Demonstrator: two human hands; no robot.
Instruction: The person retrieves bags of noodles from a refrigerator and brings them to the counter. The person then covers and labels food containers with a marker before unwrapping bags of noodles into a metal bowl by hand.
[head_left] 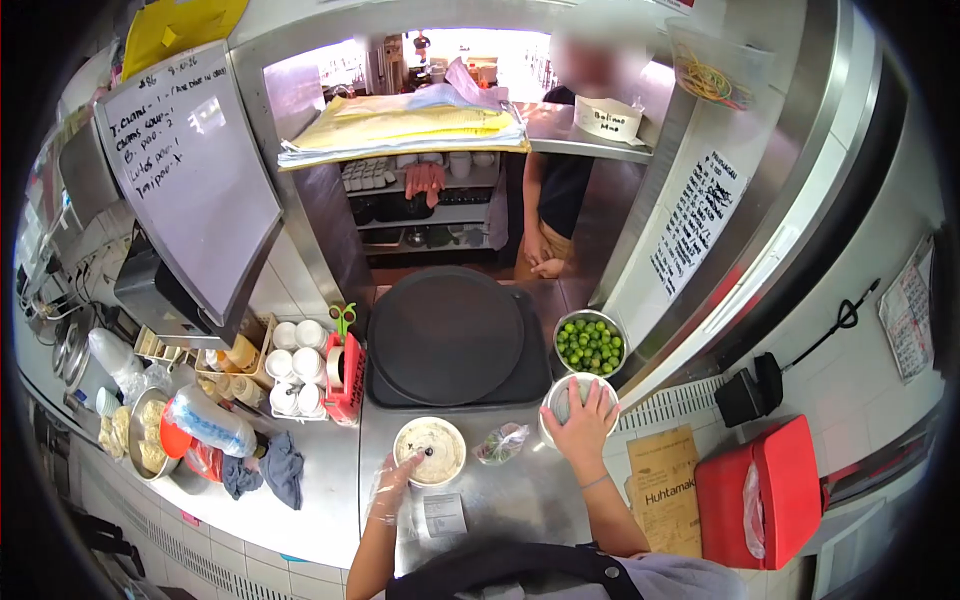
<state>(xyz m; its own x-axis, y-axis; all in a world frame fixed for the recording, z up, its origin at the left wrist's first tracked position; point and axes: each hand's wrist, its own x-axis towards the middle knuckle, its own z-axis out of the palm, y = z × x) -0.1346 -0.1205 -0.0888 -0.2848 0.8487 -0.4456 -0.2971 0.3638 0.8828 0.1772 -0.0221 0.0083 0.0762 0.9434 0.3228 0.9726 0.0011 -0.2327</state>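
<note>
My left hand (395,480), in a clear plastic glove, is at the left rim of a round white tub (430,452) filled with something pale and creamy, with a small dark spot on top. Its fingers are bent at the rim, and what they grip is hard to make out. My bare right hand (582,420) rests with fingers spread on top of a round white container (567,392). Between the two containers lies a small clear plastic bag (501,443) with something green and purple in it. A printed paper slip (443,515) lies below the tub.
Black round trays (448,335) are stacked behind. A metal bowl of green limes (590,343) stands behind my right hand. Left are white cups (297,365), a red holder (345,380) and dark cloths (282,470). A red bin (760,490) is right. Another person (560,215) stands beyond the opening.
</note>
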